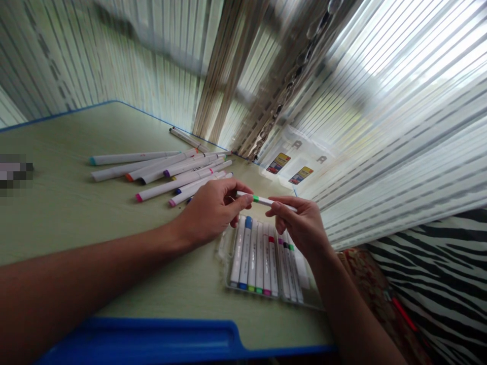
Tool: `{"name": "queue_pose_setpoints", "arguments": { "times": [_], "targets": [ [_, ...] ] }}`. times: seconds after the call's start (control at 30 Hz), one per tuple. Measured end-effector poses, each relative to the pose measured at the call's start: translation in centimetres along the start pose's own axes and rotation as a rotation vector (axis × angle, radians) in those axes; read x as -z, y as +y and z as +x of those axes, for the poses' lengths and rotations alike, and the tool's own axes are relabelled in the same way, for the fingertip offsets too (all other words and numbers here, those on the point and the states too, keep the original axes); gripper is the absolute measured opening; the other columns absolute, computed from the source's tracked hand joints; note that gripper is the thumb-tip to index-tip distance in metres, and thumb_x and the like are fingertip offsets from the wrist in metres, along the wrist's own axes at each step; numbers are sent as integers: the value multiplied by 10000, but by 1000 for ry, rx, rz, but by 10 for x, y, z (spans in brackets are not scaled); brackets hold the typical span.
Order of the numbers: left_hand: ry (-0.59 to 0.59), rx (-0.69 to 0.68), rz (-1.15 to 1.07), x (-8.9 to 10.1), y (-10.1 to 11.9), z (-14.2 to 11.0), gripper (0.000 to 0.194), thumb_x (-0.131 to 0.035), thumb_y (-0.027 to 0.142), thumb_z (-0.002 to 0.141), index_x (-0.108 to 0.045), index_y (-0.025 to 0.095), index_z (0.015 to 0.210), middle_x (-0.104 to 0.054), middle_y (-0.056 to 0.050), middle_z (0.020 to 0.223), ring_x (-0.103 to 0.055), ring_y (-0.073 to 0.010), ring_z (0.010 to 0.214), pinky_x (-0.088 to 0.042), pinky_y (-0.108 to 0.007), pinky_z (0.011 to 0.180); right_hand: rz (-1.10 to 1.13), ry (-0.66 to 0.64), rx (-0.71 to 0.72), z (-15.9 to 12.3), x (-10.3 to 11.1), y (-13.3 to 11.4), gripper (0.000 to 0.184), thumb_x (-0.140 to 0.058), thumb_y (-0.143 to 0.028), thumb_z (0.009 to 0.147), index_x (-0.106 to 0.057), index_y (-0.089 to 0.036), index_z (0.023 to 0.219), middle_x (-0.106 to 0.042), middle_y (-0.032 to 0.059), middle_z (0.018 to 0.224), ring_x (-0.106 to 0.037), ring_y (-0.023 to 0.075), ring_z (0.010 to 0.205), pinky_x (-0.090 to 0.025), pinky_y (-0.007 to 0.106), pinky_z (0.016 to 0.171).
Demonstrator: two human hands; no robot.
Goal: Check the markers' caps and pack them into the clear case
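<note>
Between my two hands is a white marker with a green band (262, 201), held roughly level above the table. My left hand (216, 208) pinches one end of it, and my right hand (299, 220) grips the other end. Just below them an open clear plastic case (249, 290) lies on the table, holding a row of white markers (259, 256) with coloured ends. My right hand and forearm hide part of the case's right side. Left of my left hand lies a loose pile of white markers (182, 175) with coloured caps.
The light green table (61, 213) has a blue edge and a blue tray (160, 339) at the front. Behind it hang string curtains (152, 66). A clear plastic box with labels (291, 170) stands at the back, and zebra-striped fabric (437, 263) is at right.
</note>
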State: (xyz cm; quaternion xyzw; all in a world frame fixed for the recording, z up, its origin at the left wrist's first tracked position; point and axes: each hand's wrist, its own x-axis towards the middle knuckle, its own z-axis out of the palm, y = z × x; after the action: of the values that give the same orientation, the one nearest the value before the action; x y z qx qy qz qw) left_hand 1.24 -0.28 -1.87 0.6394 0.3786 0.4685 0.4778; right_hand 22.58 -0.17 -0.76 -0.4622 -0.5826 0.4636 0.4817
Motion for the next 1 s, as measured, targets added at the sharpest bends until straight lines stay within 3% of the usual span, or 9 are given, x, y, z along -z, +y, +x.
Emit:
{"name": "queue_pose_setpoints", "arguments": {
  "times": [0.3,0.57,0.8,1.0],
  "targets": [
    [-40,-23,110,0,0,-3,218,-668,351,876,-712,155,961,-683,2,663,-615,-116,525,-455,-215,506,-365,34,119,-3,2,1,155,-875,-325,706,-824,-213,799,-689,-2,562,-503,67,441,-371,185,416],
    [-49,-52,196,-2,2,-6,236,-677,354,863,-728,142,952,-646,14,588,-581,-121,514,-405,-219,491,-453,21,128,-5,-2,-3,170,-894,-305,655,-814,-191,753,-743,29,648,-609,125,561,-445,221,508],
    [-37,-56,220,0,5,-5,234,-672,350,868,-743,142,948,-669,5,605,-597,-121,522,-424,-219,511,-366,-23,93,-4,0,0,159,-883,-287,675,-810,-189,777,-748,33,679,-602,120,568,-448,227,523],
    [-14,-32,172,2,6,-3,267,-664,385,879,-743,141,953,-655,8,590,-603,-122,510,-441,-215,509,-102,-72,-15,-2,1,3,153,-832,-316,758,-818,-193,848,-698,15,638,-414,51,436,-281,200,401]
  ]
}}
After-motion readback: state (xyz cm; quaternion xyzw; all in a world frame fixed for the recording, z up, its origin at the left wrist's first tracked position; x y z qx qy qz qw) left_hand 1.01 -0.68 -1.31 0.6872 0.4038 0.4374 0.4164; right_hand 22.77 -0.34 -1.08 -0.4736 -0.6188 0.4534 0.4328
